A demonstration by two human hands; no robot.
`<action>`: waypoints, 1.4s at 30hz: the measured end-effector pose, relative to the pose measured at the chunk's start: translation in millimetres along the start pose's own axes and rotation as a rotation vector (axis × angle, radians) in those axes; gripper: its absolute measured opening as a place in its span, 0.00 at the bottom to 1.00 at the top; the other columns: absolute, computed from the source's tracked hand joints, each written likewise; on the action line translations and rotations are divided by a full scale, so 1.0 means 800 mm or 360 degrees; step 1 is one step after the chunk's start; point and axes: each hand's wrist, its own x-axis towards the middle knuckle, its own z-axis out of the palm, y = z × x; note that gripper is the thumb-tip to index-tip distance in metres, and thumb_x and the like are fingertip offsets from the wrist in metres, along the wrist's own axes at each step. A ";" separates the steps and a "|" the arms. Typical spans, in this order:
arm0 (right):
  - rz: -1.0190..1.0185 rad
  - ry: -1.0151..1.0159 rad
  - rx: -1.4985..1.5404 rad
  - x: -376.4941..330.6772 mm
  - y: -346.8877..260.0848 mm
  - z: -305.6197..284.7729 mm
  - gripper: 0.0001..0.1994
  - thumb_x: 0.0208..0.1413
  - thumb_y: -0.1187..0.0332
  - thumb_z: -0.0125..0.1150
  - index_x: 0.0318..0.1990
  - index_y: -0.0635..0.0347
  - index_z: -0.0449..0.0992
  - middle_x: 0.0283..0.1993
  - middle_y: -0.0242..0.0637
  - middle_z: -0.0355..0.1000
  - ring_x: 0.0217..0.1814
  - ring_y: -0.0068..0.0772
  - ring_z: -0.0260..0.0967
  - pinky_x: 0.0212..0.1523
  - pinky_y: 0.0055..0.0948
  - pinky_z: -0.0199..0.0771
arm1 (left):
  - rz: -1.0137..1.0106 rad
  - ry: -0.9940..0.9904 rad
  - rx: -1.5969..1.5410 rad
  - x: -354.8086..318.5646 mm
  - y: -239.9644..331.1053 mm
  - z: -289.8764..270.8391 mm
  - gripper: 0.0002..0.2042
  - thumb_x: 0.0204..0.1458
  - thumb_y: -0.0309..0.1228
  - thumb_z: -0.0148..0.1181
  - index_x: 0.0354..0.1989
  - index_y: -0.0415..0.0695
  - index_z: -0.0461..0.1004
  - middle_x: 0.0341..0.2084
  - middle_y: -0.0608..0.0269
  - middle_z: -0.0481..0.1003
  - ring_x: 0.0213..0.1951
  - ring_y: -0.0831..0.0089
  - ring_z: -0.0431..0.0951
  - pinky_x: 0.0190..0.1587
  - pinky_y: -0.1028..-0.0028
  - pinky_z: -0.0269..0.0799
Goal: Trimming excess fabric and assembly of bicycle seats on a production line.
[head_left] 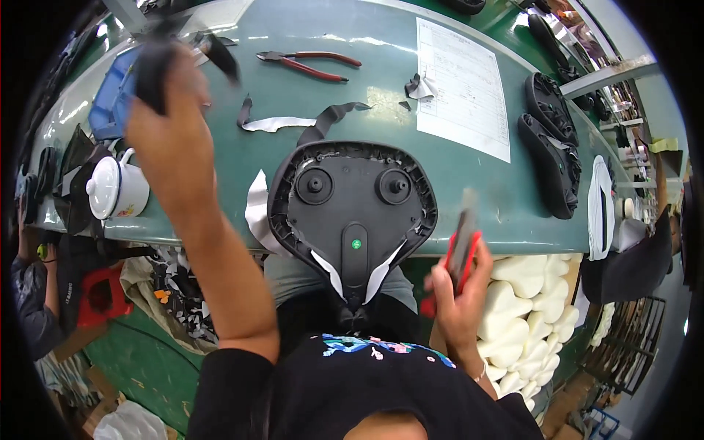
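Stretching wide, a green workbench [323, 95] has a black bicycle saddle [345, 202] underside up over its near edge; the left hand [172, 121] blurs, its grip impossible to tell; the right hand [460, 299] grasps a red utility knife [463, 251].

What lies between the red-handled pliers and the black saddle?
In the head view, a curled strip of dark and white material lies between the pliers and the saddle; its lower dark end seems to touch the saddle's edge.
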 end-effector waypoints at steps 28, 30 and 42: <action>-0.0264 0.0065 0.0550 0.533 -0.011 0.034 0.18 0.50 0.72 0.59 0.49 0.65 0.69 0.25 0.30 0.66 0.22 0.21 0.66 0.23 0.22 0.69 | 0.0640 -0.1500 0.0335 -0.031 -0.124 0.165 0.05 0.50 0.29 0.59 0.29 0.41 0.76 0.31 0.60 0.75 0.34 0.64 0.72 0.41 0.69 0.65; -0.0262 0.0103 0.0701 0.604 -0.017 0.066 0.21 0.49 0.72 0.61 0.52 0.61 0.67 0.33 0.33 0.70 0.28 0.22 0.70 0.28 0.22 0.74 | 0.0391 -0.1610 0.0186 -0.026 -0.121 0.165 0.05 0.49 0.30 0.60 0.28 0.40 0.76 0.28 0.61 0.76 0.33 0.65 0.72 0.39 0.68 0.65; -0.0405 0.0426 0.1120 0.694 -0.014 0.131 0.12 0.47 0.70 0.61 0.40 0.58 0.71 0.29 0.30 0.68 0.22 0.27 0.68 0.23 0.26 0.74 | 0.0174 -0.1630 0.0041 -0.019 -0.125 0.170 0.06 0.51 0.30 0.59 0.28 0.39 0.76 0.26 0.61 0.76 0.31 0.68 0.73 0.37 0.70 0.66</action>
